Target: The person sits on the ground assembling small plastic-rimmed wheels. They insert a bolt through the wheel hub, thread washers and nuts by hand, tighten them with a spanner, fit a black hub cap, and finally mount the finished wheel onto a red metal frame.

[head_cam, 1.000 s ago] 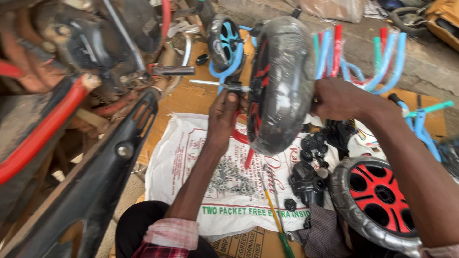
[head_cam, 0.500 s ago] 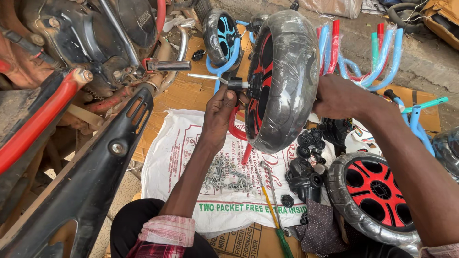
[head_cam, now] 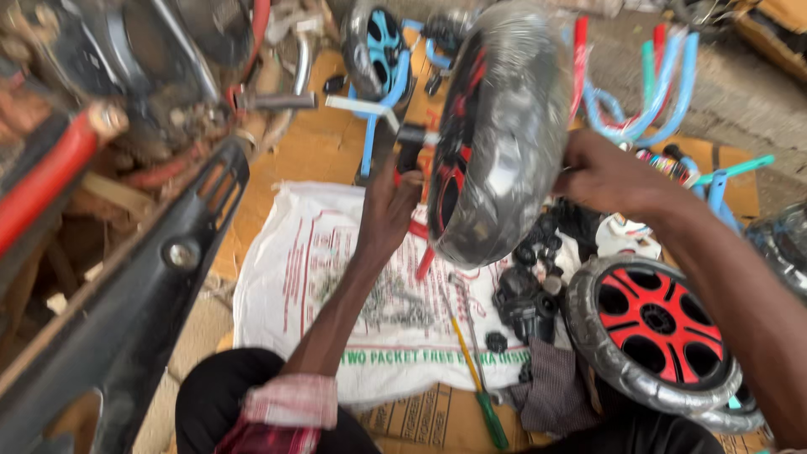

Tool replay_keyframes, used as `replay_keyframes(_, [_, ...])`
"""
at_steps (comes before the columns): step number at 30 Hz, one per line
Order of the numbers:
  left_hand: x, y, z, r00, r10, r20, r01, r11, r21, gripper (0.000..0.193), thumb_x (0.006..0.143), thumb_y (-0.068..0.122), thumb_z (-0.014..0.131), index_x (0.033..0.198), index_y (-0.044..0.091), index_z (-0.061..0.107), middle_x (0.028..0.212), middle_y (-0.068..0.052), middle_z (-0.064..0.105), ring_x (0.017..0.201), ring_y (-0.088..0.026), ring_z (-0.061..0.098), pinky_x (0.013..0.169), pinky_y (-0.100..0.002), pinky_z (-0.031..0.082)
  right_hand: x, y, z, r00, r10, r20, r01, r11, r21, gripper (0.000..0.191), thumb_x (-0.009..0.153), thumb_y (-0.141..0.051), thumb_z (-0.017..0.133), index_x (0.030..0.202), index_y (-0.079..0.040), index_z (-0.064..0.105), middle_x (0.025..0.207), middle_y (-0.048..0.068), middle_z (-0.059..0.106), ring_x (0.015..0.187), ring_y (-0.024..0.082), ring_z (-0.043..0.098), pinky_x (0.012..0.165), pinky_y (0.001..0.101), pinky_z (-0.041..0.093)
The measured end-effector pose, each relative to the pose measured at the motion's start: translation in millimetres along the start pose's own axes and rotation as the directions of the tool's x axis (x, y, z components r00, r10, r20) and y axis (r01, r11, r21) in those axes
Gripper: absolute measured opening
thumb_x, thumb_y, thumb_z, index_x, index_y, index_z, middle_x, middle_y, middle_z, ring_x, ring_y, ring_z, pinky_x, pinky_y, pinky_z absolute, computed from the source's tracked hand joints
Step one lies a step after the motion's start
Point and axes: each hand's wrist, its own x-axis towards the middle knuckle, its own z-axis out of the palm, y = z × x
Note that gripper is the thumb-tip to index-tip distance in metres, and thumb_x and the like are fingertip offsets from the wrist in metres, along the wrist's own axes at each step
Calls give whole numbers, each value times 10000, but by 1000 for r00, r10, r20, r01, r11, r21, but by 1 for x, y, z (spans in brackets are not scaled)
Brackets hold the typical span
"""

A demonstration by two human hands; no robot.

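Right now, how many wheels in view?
3 clear: a plastic-wrapped wheel held between left hand and right hand; a red-spoked wheel on the ground at right; a blue-spoked wheel at top. Others may be hidden under or beside the red one.

A red-spoked wheel (head_cam: 654, 329) lies beside a white sack (head_cam: 336, 286) (screwdriver (head_cam: 479, 382) on it).

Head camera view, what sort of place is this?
Probably a floor-level children's cycle assembly or repair spot: a plastic-wrapped black wheel with red spokes, blue tubular frames, loose black plastic parts on a white woven sack.

Bright even daylight, soft shadows, strong motion blur, glare on plastic-wrapped wheel (head_cam: 504, 134)
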Motion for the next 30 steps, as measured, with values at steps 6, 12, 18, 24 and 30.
replay_keyframes(6, [12,3,0,992,118,-51,-102,963,251,343,993,313,724,1075,36,539,835,-99,560,726,-179,549,650,-359,495,-29,86,-54,928,317,-196,-312,948,57,305,757,-4,674,1049,63,728,957,156,747,879,254,685,780,424,535])
replay_keyframes(12, [26,-25,-24,969,-30,-245,90,967,238,435,1037,250,643,1320,61,373,867,-87,605,756,-206,616,693,-395,515,-67,116,-82,826,359,-434,-380,924,41,298,810,-5,689,1105,19,726,969,101,738,866,205,652,751,381,512])
replay_keyframes(18, [28,-54,-55,924,-257,-284,240,966,-95,761,1000,77,548,1610,140,97,1237,-192,529,1022,-236,613,867,-393,550,-137,89,6,802,395,-448,-306,916,261,298,864,-6,704,1161,-24,723,980,46,728,853,156,619,721,338,488])
replay_keyframes(24, [7,-41,-39,915,-109,-387,372,594,713,1032,967,394,740,1575,21,-5,1600,-362,150,1441,-449,214,1134,-539,206,-157,34,129,774,481,-413,-211,810,548,254,936,-132,747,1162,-25,700,912,3,699,765,103,568,643,278,441])
replay_keyframes(30, [-23,10,26,740,-564,366,636,764,-110,904,960,702,399,1549,18,371,1567,-185,423,1449,-270,390,1172,-447,293,-144,-33,151,727,467,-503,-459,876,150,336,894,-280,776,1165,-95,701,803,134,754,634,255,689,590,394,492])
